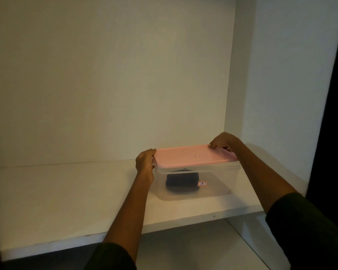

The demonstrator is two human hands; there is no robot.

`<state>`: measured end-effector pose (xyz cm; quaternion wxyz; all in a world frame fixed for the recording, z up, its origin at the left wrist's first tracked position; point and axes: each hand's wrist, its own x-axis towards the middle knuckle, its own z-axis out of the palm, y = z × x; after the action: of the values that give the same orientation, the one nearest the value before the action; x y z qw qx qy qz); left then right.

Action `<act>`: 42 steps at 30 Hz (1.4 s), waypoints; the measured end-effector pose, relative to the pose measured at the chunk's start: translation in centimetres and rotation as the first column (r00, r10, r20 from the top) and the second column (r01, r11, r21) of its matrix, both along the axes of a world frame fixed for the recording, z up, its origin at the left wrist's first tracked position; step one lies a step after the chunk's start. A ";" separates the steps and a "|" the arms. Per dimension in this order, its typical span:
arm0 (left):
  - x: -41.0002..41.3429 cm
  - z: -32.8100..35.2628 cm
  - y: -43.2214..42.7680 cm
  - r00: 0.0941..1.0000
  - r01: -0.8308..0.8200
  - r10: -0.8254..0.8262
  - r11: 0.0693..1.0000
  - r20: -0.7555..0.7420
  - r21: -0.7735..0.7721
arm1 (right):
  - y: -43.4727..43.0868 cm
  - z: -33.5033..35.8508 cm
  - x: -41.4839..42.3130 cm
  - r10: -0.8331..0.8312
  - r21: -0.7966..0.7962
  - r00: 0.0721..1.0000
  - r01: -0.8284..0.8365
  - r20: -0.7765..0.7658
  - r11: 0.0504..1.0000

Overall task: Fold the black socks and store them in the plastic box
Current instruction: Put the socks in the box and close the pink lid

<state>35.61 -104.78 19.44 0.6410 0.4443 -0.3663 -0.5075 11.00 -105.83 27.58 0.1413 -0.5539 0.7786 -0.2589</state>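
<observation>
Between our hands sits the plastic box (197, 184) on the shelf (66, 191), folded black socks (181, 182) inside, our left hand (144, 163) and right hand (222, 141) clasping opposite ends of its pink lid (193, 155), likely steadying it.

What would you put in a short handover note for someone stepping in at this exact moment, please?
Left hand: gripping the left end of the plastic box at the lid's edge.
Right hand: fingers on the far right corner of the pink lid.
Box: on the white shelf, towards its right side, lid on; whether it is fully snapped shut cannot be told.
Black socks: folded bundle inside the box, seen through the clear wall.
Done: socks folded and boxed, lid placed.
Left: probably press the lid edges to check the seal, then let go.
</observation>
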 end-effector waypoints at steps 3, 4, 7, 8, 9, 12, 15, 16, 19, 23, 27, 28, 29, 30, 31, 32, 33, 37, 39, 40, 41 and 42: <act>-0.1 -0.2 -0.1 1.000 0.008 -0.008 1.000 0.019 0.002 | 0.9 -0.1 0.3 -0.026 0.019 1.000 0.026 0.011 0.999; -0.1 -0.1 0.0 1.000 0.009 -0.009 1.000 0.025 0.004 | 1.0 -0.2 0.2 -0.026 0.026 1.000 0.026 0.007 0.999; -0.2 -0.1 0.0 1.000 0.023 -0.023 1.000 0.019 0.000 | 0.8 -0.4 -0.2 -0.012 0.027 1.000 0.012 0.000 1.000; -0.2 0.0 0.1 0.999 0.032 -0.032 0.999 0.012 -0.003 | 0.8 -0.5 -0.3 -0.008 0.020 1.000 0.008 -0.005 1.000; -0.2 0.1 0.1 0.999 0.040 -0.040 0.999 0.008 -0.009 | 0.8 -0.5 -0.3 -0.003 0.012 1.000 0.003 -0.018 1.000; -0.4 0.1 0.2 0.999 0.053 -0.052 0.999 0.011 -0.015 | 1.2 -0.6 -0.4 -0.003 -0.016 0.995 0.001 -0.100 1.000; -0.4 0.1 0.0 0.998 0.054 -0.054 0.999 0.034 -0.008 | 1.3 -1.0 -0.6 -0.027 -0.034 0.990 0.023 -0.137 0.999; -0.4 0.1 0.0 0.998 0.049 -0.049 0.999 0.044 -0.001 | 1.2 -1.1 -0.7 -0.036 -0.037 0.990 0.031 -0.136 0.999; -0.5 0.0 -0.3 0.997 0.013 -0.015 1.000 0.069 0.020 | 1.2 -1.1 -0.7 -0.050 -0.036 0.988 0.045 -0.148 0.998; -0.3 0.2 -0.6 0.995 0.027 -0.028 1.000 0.097 0.005 | 1.4 -1.1 -0.7 -0.054 -0.029 0.988 0.051 -0.146 0.998; -0.1 0.2 -0.9 0.994 0.064 -0.064 0.998 0.091 -0.003 | 1.3 -1.4 -0.9 -0.070 -0.034 0.992 0.067 -0.103 0.997; -0.2 0.2 -0.9 0.994 0.064 -0.064 0.998 0.086 0.005 | 1.4 -1.4 -1.0 -0.073 -0.043 0.992 0.069 -0.107 0.997; -0.3 0.2 -1.0 0.994 0.062 -0.063 0.998 0.085 0.009 | 1.3 -1.4 -1.0 -0.074 -0.050 0.991 0.069 -0.110 0.996; -0.3 0.2 -1.0 0.994 0.060 -0.061 0.998 0.086 0.009 | 1.3 -1.5 -1.1 -0.076 -0.054 0.991 0.070 -0.107 0.996; -0.4 0.1 -1.0 0.994 0.063 -0.063 0.998 0.086 0.009 | 1.2 -1.6 -1.2 -0.081 -0.057 0.993 0.076 -0.091 0.996; -0.4 0.1 -1.0 0.994 0.069 -0.069 0.998 0.082 0.009 | 1.1 -1.6 -1.3 -0.088 -0.059 0.994 0.084 -0.066 0.995; -0.5 0.1 -1.0 0.994 0.077 -0.078 0.997 0.076 0.009 | 1.0 -1.8 -1.4 -0.095 -0.061 0.995 0.093 -0.039 0.994; -0.4 0.1 -1.4 0.993 0.096 -0.095 0.995 0.075 -0.018 | 0.9 -1.9 -1.5 -0.078 -0.023 0.996 0.079 0.047 0.997; -0.5 0.0 -1.5 0.992 0.096 -0.094 0.995 0.079 -0.021 | 0.8 -2.1 -1.7 -0.075 -0.017 0.995 0.076 0.065 0.997; -0.6 -0.1 -1.6 0.992 0.095 -0.093 0.995 0.083 -0.019 | 0.7 -2.3 -1.8 -0.080 -0.015 0.995 0.082 0.065 0.997; -0.7 -0.2 -1.6 0.992 0.093 -0.091 0.995 0.083 -0.018 | 0.6 -2.4 -1.9 -0.086 -0.013 0.994 0.087 0.065 0.996; -0.7 -0.2 -1.6 0.993 0.091 -0.089 0.996 0.081 -0.016 | 0.5 -2.4 -1.9 -0.092 -0.009 0.993 0.092 0.071 0.996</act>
<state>34.89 -106.42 19.24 0.6067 0.4410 -0.4165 -0.5138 9.11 -105.34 25.21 0.1533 -0.5088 0.7962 -0.2893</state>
